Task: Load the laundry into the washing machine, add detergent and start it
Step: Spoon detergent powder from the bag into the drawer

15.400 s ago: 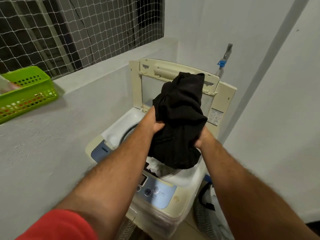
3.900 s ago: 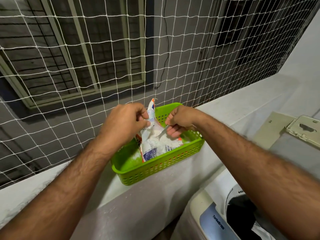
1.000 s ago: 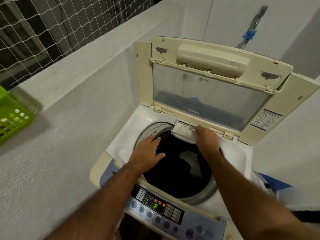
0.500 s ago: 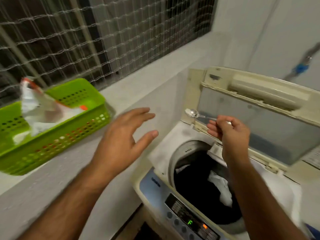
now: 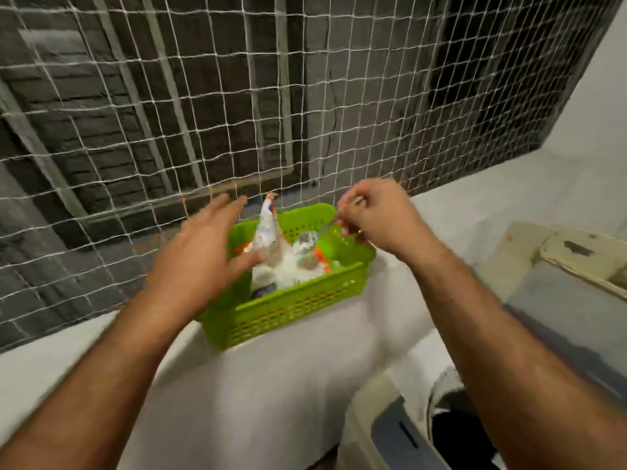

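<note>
A white detergent packet point(image 5: 271, 256) with orange and blue print stands open in a green plastic basket point(image 5: 295, 310) on the grey ledge. My right hand point(image 5: 380, 215) pinches the handle of a metal spoon point(image 5: 307, 239), whose bowl hangs over the packet's mouth. My left hand point(image 5: 200, 252) hovers with fingers spread beside the packet's left side, thumb near it. At the lower right the washing machine point(image 5: 400, 439) shows its blue panel corner and dark drum opening with dark laundry inside.
A white rope net point(image 5: 237, 96) covers the window right behind the basket. The raised cream lid point(image 5: 576, 252) of the machine stands at the right edge. The grey ledge point(image 5: 492, 198) runs from left to right.
My view has swung left from the machine to the basket. My right hand carried the spoon over to the packet, and my left hand reached up beside it.
</note>
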